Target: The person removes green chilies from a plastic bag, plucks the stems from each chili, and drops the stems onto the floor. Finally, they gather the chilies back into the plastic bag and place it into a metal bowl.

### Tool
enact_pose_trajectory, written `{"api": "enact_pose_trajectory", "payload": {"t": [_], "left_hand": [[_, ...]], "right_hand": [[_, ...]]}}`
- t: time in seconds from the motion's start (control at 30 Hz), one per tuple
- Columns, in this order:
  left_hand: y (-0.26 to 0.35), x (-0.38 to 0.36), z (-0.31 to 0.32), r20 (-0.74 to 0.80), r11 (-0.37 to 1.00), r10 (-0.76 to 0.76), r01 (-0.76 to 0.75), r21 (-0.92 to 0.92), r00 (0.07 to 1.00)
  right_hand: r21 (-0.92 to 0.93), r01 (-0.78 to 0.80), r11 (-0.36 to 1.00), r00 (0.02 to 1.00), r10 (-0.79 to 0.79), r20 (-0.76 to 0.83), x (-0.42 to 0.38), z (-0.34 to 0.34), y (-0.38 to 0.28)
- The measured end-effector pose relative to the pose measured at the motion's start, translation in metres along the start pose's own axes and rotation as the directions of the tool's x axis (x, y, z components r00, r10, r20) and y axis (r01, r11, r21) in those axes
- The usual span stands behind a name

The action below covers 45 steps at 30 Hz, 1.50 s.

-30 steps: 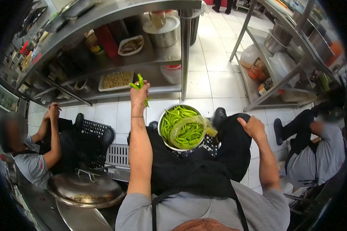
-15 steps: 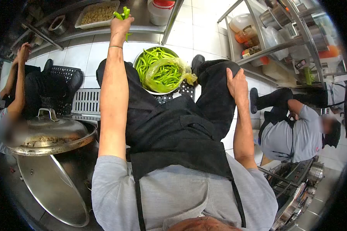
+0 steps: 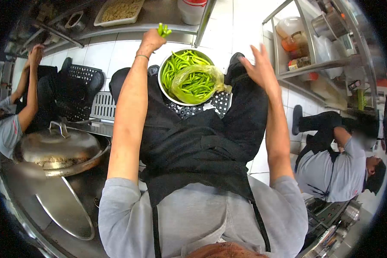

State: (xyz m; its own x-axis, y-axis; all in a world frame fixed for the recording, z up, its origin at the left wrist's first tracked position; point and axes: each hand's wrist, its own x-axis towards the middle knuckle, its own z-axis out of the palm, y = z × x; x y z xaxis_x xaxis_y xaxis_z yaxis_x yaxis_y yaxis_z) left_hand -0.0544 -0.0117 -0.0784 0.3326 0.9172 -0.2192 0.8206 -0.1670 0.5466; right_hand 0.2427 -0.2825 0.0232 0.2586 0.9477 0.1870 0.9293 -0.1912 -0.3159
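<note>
While gripping green chilies (image 3: 163, 30) in left hand (image 3: 151, 42) beyond bowl (image 3: 164, 88) rim, right hand (image 3: 258, 69) spread wide, over open floor (image 3: 236, 30).

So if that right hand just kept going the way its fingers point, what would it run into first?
The right hand is open, its fingers pointing up and away over the knee. Straight on, the line seems to cross bare white floor tiles between the two steel racks. The bowl of green chillies lies off to its left. Depth is hard to judge.

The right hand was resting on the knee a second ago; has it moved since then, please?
Yes. The right hand has lifted off the black trouser knee and now hangs open in the air, beside the bowl of green beans.
</note>
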Motion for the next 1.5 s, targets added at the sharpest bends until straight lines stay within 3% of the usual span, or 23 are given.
{"api": "enact_pose_trajectory", "payload": {"t": [0.03,0.07,0.13,0.23,0.3,0.4,0.43,0.53,0.57,0.67,0.7,0.8,0.9,0.93,0.97,1.0,1.07,1.1,1.2,1.3,1.4,1.43,1.5], "left_hand": [[-0.002,0.007,0.014,0.07,1.0,-0.021,0.019,0.022,0.997],[0.002,0.003,0.023,0.065,0.992,0.078,-0.084,0.094,0.995],[0.007,0.004,0.044,0.245,0.992,-0.052,0.023,0.123,0.968],[-0.015,0.015,0.088,0.296,0.95,-0.057,-0.039,0.309,0.953],[-0.032,0.021,0.11,0.306,0.955,-0.105,0.01,0.298,0.946],[-0.049,0.026,0.134,0.361,0.963,-0.116,0.015,0.27,0.925],[-0.047,0.023,0.138,0.381,0.964,-0.117,0.013,0.264,0.917],[-0.058,0.02,0.164,0.389,0.968,-0.068,-0.033,0.248,0.919],[-0.06,0.013,0.167,0.362,0.97,0.001,-0.089,0.226,0.932],[-0.039,0.015,0.172,0.278,0.918,0.084,-0.183,0.352,0.957],[-0.024,0.011,0.174,0.147,0.932,0.127,-0.168,0.32,0.981],[0.038,-0.011,0.173,0.103,0.96,0.201,-0.217,0.178,0.974],[0.043,-0.027,0.213,0.362,0.946,0.09,-0.194,0.261,0.928],[0.042,-0.032,0.22,0.481,0.955,-0.04,-0.108,0.277,0.876],[0.04,-0.038,0.226,0.587,0.951,-0.167,-0.027,0.307,0.792],[0.04,-0.042,0.234,0.676,0.936,-0.285,0.047,0.348,0.679],[0.003,-0.046,0.27,0.37,0.932,-0.066,-0.075,0.354,0.927],[-0.01,-0.044,0.283,0.19,0.92,0.065,-0.133,0.368,0.98],[0.003,-0.027,0.271,0.139,0.925,0.176,-0.212,0.316,0.975],[0.003,-0.015,0.273,0.224,0.895,0.193,-0.265,0.358,0.955],[-0.002,-0.031,0.294,0.029,0.801,0.487,-0.46,0.382,0.873],[0.001,-0.033,0.297,-0.023,0.737,0.624,-0.579,0.349,0.781],[0.003,-0.042,0.3,0.032,0.791,0.527,-0.503,0.347,0.849]], "right_hand": [[0.057,0.017,0.998,0.997,-0.021,0.076,0.019,0.008,-0.003],[0.116,0.028,0.993,0.988,-0.046,0.15,0.037,0.017,-0.007],[0.109,0.143,0.984,0.975,-0.159,0.156,0.068,0.043,-0.013],[0.169,0.201,0.965,0.96,-0.228,0.16,0.096,0.082,-0.015],[0.251,0.185,0.95,0.956,-0.233,0.177,0.101,0.111,-0.008],[-0.072,0.103,0.992,0.839,-0.048,0.542,0.091,0.095,-0.011],[-0.08,0.148,0.986,0.876,-0.093,0.474,0.086,0.096,-0.005],[0.121,0.117,0.986,0.914,-0.154,0.375,0.087,0.101,0.01],[0.13,0.184,0.974,0.938,-0.214,0.273,0.09,0.107,0.014],[0.101,0.121,0.987,0.935,-0.148,0.323,0.095,0.098,0.022],[0.085,0.071,0.994,0.937,-0.096,0.335,0.097,0.094,0.024],[0.19,0.054,0.98,0.933,-0.117,0.34,0.098,0.071,0.03],[0.203,0.08,0.976,0.924,-0.149,0.352,0.106,0.067,0.03],[0.207,0.081,0.975,0.922,-0.152,0.356,0.108,0.067,0.029],[0.186,0.188,0.964,0.904,-0.244,0.352,0.112,0.075,0.031],[0.197,0.137,0.971,0.913,-0.201,0.355,0.113,0.084,0.033],[0.216,0.034,0.976,0.924,-0.113,0.365,0.116,0.089,0.029],[0.139,0.073,0.988,0.864,-0.132,0.486,0.123,0.086,0.022],[0.157,0.038,0.987,0.865,-0.112,0.49,0.121,0.073,0.02],[0.226,0.097,0.969,0.954,-0.155,0.255,0.12,0.092,0.027],[0.264,0.145,0.953,0.982,-0.172,0.082,0.117,0.099,0.029],[0.277,0.154,0.949,0.985,-0.17,0.034,0.115,0.101,0.027],[0.208,0.121,0.971,0.974,-0.156,0.163,0.121,0.103,0.022]]}}
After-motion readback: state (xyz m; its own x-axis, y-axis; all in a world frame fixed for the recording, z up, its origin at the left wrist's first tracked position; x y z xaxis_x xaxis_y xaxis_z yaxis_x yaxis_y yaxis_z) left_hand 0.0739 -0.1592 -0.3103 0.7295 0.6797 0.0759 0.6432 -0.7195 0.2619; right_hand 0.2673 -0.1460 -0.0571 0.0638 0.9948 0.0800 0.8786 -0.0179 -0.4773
